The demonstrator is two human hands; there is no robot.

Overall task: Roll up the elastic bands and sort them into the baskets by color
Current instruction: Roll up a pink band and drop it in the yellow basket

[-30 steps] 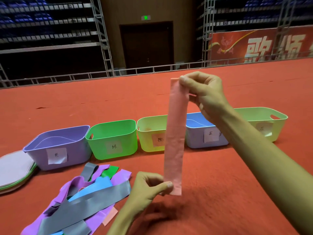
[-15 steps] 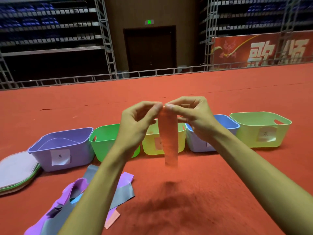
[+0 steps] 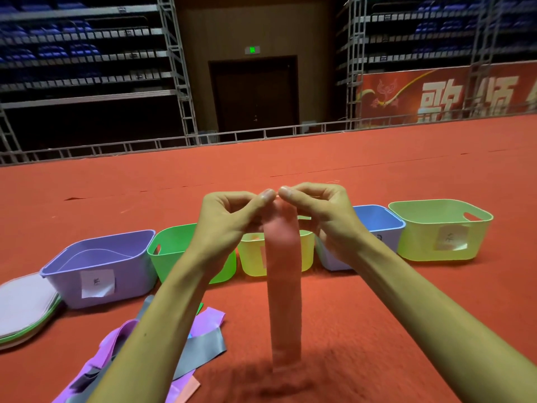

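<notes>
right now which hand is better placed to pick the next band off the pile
Likely the left hand: the pile lies beside its forearm, while the right hand would have to cross the hanging pink band. Both pinch that band.

5 baskets [image 3: 306,251] wall the far side; loose bands [image 3: 203,344] clutter the left; open carpet [image 3: 334,330] right.

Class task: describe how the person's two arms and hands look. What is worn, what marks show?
The left hand and right hand are bare: no gloves, no rings. No sleeve, watch or bracelet shows on the left forearm or right forearm. One small dark spot marks the left forearm.
</notes>
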